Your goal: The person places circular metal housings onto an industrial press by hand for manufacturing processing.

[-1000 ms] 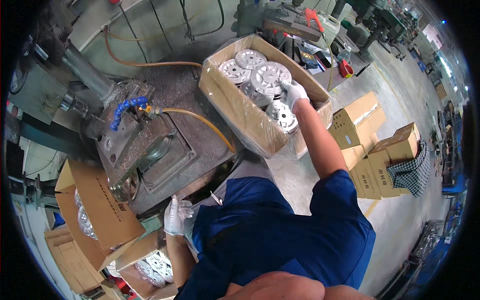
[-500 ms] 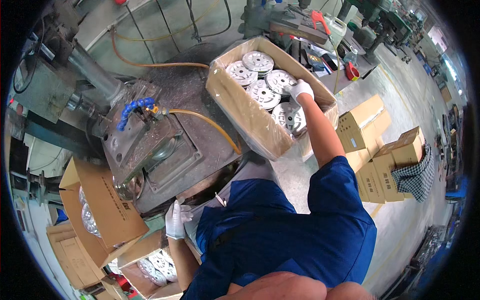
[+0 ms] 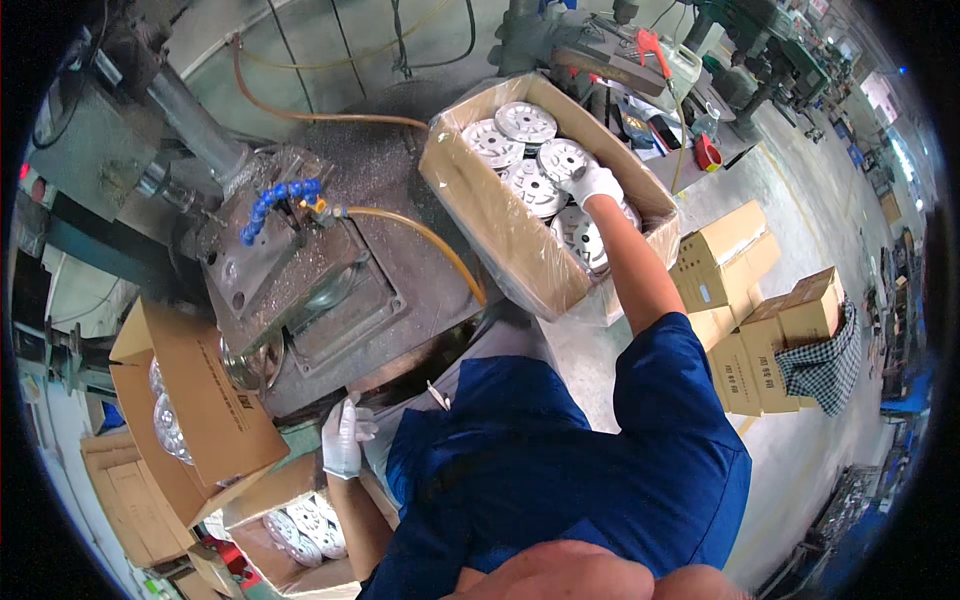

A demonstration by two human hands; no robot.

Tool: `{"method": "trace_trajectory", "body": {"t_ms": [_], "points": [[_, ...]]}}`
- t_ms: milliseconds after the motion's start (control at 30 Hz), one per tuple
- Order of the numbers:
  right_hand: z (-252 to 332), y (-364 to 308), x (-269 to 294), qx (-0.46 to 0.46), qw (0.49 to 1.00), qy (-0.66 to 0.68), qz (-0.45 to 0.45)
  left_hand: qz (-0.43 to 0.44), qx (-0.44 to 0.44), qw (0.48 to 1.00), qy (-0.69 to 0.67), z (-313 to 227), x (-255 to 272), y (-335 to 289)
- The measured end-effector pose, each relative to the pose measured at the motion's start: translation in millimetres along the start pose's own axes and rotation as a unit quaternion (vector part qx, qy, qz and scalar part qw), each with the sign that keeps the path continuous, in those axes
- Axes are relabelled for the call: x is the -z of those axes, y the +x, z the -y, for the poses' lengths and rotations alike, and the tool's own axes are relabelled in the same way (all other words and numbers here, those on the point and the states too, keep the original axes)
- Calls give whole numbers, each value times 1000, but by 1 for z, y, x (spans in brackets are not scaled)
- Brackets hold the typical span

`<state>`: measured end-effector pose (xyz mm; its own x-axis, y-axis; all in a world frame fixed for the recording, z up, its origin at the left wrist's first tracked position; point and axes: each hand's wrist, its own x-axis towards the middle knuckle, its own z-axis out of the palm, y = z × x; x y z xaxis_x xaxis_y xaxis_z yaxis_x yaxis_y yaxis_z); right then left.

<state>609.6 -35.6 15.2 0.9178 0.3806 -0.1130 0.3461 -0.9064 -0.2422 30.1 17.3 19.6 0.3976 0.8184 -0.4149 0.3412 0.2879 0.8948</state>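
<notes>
carton (image 3: 500,215), plastic-wrapped, holding stacked metal discs (image 3: 524,121); gripped disc (image 3: 562,157) inside carton, right hand (image 3: 597,183) just within carton's right wall, fingers closed on that disc's edge. left hand (image 3: 343,442) well apart from carton, lower left, fingers loosely spread, gripping nothing.

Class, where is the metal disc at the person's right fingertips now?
In the head view, the metal disc sits slightly right of upper centre, inside the plastic-wrapped carton, among other discs and against the gloved right hand.
</notes>
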Motion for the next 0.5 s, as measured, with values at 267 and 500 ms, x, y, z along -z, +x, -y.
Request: {"method": "trace_trajectory", "body": {"t_ms": [267,500], "points": [[44,-108,82,266,917,223,195,-382,-4,919,100,42,117,-119],[33,-210,54,425,684,181,565,-724,-10,600,-341,133,185,-203]]}}
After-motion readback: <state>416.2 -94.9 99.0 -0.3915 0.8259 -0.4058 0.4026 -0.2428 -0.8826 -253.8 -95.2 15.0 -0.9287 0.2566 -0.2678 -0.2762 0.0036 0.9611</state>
